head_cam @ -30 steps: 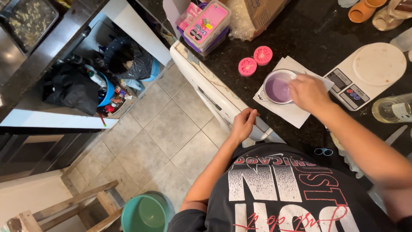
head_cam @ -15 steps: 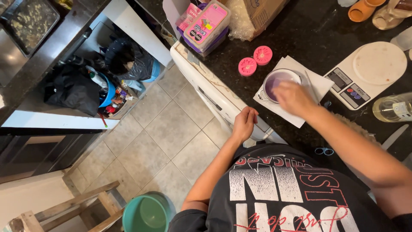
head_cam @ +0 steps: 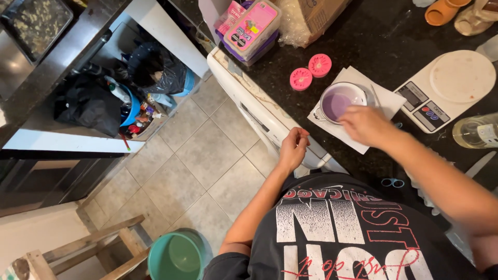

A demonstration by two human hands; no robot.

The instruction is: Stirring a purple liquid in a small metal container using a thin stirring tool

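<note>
Overhead, from the head camera: the right hand (head_cam: 365, 124), fingers loosely curled and holding nothing I can make out, hovers just beside a small bowl (head_cam: 340, 101) of purple stuff on a white paper sheet (head_cam: 345, 137). The left hand (head_cam: 293, 146) rests half-closed (empty) at the countertop (head_cam: 311, 111) edge. A nudge could likely tip the bowl, since the loose paper may slide.

Home kitchen. Black speckled stone counter (head_cam: 394, 31) w/ a white digital kitchen scale (head_cam: 446, 88) near its right edge, a small metal bowl of purple mix (head_cam: 340, 101) on white paper by the front edge. Beige tiled floor (head_cam: 207, 155) below; open white shelf (head_cam: 140, 67) at left crammed w/ bags, bottles. Teal plastic bucket (head_cam: 174, 256) and wooden stool (head_cam: 88, 249) on the floor.
</note>
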